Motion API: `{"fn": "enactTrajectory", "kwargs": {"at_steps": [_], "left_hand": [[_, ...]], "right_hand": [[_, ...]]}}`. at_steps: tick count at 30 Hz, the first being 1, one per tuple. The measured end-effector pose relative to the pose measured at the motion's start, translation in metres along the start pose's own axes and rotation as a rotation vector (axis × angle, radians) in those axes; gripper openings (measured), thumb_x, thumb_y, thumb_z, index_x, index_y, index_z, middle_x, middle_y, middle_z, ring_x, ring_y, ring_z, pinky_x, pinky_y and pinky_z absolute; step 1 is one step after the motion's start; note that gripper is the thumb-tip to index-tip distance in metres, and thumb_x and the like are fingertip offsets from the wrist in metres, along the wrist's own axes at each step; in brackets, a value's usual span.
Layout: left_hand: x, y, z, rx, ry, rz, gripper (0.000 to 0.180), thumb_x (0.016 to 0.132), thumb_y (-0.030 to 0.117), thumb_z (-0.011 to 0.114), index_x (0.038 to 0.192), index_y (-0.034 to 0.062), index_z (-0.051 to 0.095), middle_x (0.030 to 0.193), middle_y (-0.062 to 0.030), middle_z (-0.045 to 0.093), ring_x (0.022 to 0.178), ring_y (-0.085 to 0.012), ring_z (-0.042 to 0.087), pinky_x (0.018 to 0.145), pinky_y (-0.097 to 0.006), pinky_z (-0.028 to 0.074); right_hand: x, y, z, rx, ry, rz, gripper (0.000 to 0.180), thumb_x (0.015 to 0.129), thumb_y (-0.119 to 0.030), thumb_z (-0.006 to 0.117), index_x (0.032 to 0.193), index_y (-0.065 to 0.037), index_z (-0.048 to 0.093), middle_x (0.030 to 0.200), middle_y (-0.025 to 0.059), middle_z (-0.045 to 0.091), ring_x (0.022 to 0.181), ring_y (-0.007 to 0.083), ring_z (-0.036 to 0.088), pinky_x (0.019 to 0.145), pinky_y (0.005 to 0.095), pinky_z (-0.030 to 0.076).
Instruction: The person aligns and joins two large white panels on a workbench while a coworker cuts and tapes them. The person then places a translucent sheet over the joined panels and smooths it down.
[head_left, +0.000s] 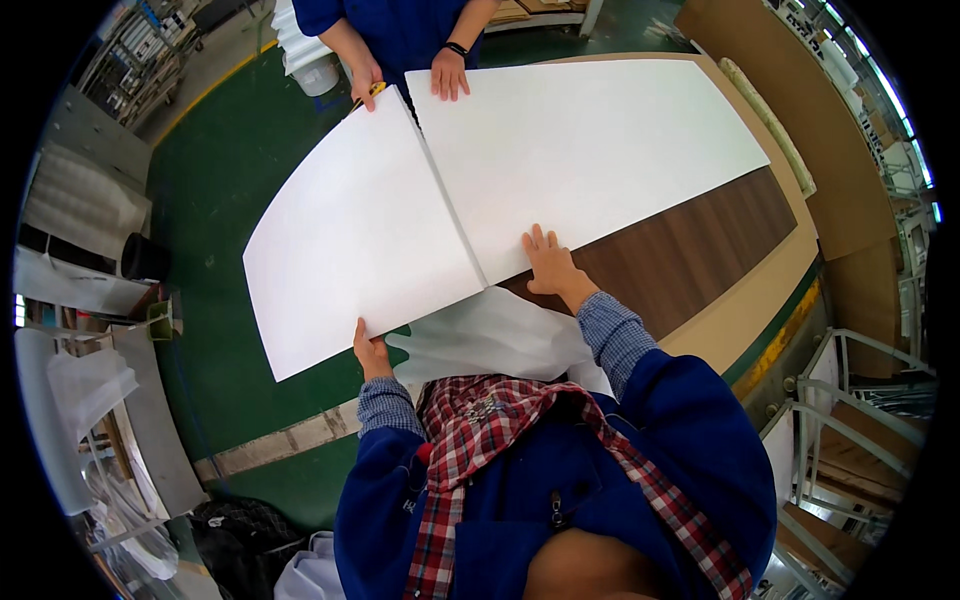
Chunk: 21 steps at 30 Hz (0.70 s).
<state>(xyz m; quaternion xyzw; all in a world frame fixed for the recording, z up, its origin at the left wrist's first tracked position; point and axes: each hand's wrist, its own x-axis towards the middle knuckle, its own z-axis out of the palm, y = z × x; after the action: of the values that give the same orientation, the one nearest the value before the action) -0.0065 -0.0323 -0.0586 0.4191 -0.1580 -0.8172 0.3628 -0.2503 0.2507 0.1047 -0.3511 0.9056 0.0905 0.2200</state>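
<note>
A large white sheet is parted along a line across it into a left piece and a right piece. My left hand grips the near edge of the left piece, its thumb on top and the other fingers hidden beneath. That piece juts out past the table over the floor. My right hand lies with spread fingers on the near edge of the right piece, beside the parting line. Under the right piece shows a dark brown wood-grain board. Thin translucent white film hangs in front of me.
Across the table, a co-worker's hand presses on the right piece; their other hand is at the left piece's far corner with a small yellow object. Tan board lies beneath the brown one. Metal racks stand at right.
</note>
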Motion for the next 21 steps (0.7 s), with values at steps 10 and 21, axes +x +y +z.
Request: {"fn": "enactTrajectory", "kwargs": {"at_steps": [10, 21], "left_hand": [[0.022, -0.006, -0.018, -0.009, 0.027, -0.028, 0.041, 0.081, 0.007, 0.059, 0.117, -0.0025, 0.044, 0.112, -0.0135, 0.052, 0.100, -0.0262, 0.052, 0.089, -0.037, 0.045], [0.020, -0.009, -0.014, -0.027, 0.017, -0.054, 0.040, 0.081, 0.005, 0.058, 0.118, -0.0020, 0.043, 0.114, -0.0132, 0.052, 0.102, -0.0257, 0.051, 0.091, -0.037, 0.043]], "right_hand": [[-0.005, -0.006, -0.001, 0.006, 0.041, -0.022, 0.092, 0.063, -0.029, 0.067, 0.135, -0.004, 0.017, 0.141, 0.0217, 0.012, 0.125, 0.0425, 0.023, 0.089, 0.0474, 0.040], [-0.005, -0.004, 0.006, -0.021, 0.093, -0.032, 0.092, 0.063, -0.028, 0.068, 0.135, -0.004, 0.018, 0.141, 0.0220, 0.013, 0.125, 0.0425, 0.023, 0.090, 0.0464, 0.040]]}}
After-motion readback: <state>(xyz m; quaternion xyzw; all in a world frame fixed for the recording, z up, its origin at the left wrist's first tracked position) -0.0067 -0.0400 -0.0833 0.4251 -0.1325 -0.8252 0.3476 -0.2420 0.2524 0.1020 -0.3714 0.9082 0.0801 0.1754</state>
